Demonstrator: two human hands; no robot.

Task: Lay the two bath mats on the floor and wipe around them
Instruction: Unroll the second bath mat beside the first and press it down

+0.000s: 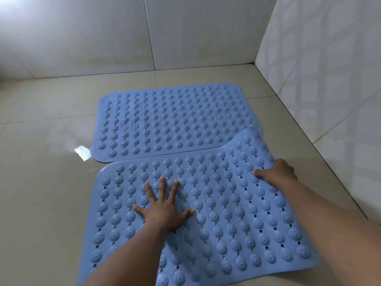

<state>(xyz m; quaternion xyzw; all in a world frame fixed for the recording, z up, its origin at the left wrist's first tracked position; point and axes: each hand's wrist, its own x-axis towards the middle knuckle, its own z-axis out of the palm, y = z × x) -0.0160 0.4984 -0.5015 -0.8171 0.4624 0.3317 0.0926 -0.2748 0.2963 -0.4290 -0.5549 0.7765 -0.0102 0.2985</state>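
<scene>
Two blue rubber bath mats with round bumps and drain holes lie on the beige tiled floor. The far mat [171, 120] lies flat near the back wall. The near mat [222, 213] is in front of it, and its far right corner rides up over the far mat's right end. My left hand [162, 207] presses flat on the near mat with fingers spread. My right hand [274, 174] grips the near mat's right edge, thumb on top.
White tiled walls close the space at the back [123, 38] and on the right [329, 79], meeting in a corner. A wet, shiny patch [82, 152] glints on the floor left of the mats. Bare floor [45, 182] stretches to the left.
</scene>
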